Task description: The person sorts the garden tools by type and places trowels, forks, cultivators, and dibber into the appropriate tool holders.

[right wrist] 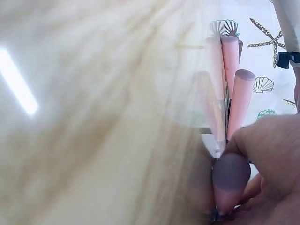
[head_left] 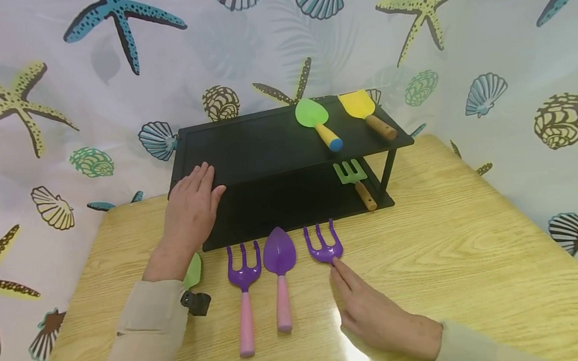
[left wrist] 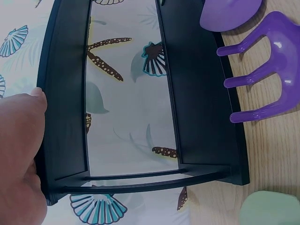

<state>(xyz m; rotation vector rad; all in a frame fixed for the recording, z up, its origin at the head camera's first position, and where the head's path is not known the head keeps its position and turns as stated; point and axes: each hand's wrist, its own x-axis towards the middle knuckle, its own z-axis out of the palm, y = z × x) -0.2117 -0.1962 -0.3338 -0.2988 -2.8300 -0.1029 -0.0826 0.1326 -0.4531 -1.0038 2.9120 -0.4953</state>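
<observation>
A purple hand fork (head_left: 326, 252) lies at the right of the row in front of the black shelf, and my right hand (head_left: 376, 313) holds it. Its pink handle (right wrist: 232, 180) shows between my fingers in the right wrist view, but my hand covers it in the head view. My left hand (head_left: 191, 211) rests with straight fingers on the left end of the black two-tier shelf (head_left: 247, 144). Left of the held fork lie a purple trowel (head_left: 279, 253) and another purple hand fork (head_left: 244, 274), both with pink handles.
On the shelf's top tier lie a green trowel (head_left: 312, 113) and a yellow shovel (head_left: 358, 104). A green hand fork (head_left: 351, 173) with a wooden handle lies on the lower tier. Beneath my left forearm a light green tool (head_left: 192, 272) is partly hidden. A patterned cloth (head_left: 260, 38) hangs behind.
</observation>
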